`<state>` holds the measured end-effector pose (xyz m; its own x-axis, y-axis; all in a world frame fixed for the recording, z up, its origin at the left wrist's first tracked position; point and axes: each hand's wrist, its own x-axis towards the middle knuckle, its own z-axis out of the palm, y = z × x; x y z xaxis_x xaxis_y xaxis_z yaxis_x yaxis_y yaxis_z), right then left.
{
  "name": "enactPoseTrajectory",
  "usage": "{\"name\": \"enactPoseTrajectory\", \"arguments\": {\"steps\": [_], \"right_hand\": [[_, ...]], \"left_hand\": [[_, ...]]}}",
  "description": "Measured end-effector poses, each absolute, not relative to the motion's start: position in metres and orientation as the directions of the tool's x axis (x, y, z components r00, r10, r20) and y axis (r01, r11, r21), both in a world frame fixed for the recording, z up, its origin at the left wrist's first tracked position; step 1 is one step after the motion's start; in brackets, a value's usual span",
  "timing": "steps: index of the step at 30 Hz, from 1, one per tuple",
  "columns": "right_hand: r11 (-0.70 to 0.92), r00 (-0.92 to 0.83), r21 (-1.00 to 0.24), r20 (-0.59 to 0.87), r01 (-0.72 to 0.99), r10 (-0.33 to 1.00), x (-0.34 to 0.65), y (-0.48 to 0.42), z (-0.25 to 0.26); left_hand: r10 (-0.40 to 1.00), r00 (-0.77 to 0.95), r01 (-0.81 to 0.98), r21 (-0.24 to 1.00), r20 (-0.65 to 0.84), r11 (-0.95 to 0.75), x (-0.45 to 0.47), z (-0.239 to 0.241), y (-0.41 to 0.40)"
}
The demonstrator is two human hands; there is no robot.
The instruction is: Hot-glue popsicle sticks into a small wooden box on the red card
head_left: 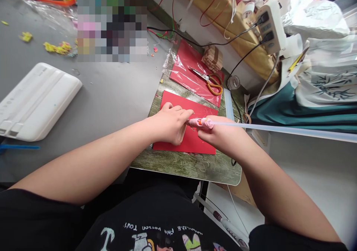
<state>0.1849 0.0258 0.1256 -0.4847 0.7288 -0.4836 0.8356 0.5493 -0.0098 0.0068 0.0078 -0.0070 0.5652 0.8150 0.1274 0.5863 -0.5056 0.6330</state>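
My right hand (pixel 227 134) is closed around a pink hot glue gun (pixel 199 122). A long translucent glue stick (pixel 279 128) runs out of its back to the right. The gun's nozzle points left and meets, or nearly meets, a pale, thin-edged piece (pixel 183 132) that looks like wooden craft sticks. My left hand (pixel 173 121) is closed on that piece, with its fingers covering most of it. Both hands are over a sheet of red paper (pixel 192 145), where fine glue strings show near the gun.
Scissors (pixel 208 80) with orange-brown handles lie on wrapped red sheets (pixel 182 63), beside a bundle of wooden sticks (pixel 212 57). A power strip (pixel 269 26) with black cables hangs at upper right. A white device (pixel 41 98) and yellow scraps (pixel 57 48) are on the grey table at left.
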Motion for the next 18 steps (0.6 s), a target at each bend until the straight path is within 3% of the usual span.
{"name": "enactPoseTrajectory", "arguments": {"steps": [11,18], "right_hand": [[0.533,-0.454,0.060,-0.448,0.844,0.770,0.1814,0.0261,0.1264],[0.544,-0.423,0.118,-0.500,0.831,0.755,0.1766,0.0322,0.1245]], "left_hand": [[0.811,0.566,0.580,0.628,0.148,-0.519,0.0061,-0.0071,0.0072],[0.814,0.555,0.588,0.611,0.171,-0.530,0.0069,-0.0090,0.0065]]}}
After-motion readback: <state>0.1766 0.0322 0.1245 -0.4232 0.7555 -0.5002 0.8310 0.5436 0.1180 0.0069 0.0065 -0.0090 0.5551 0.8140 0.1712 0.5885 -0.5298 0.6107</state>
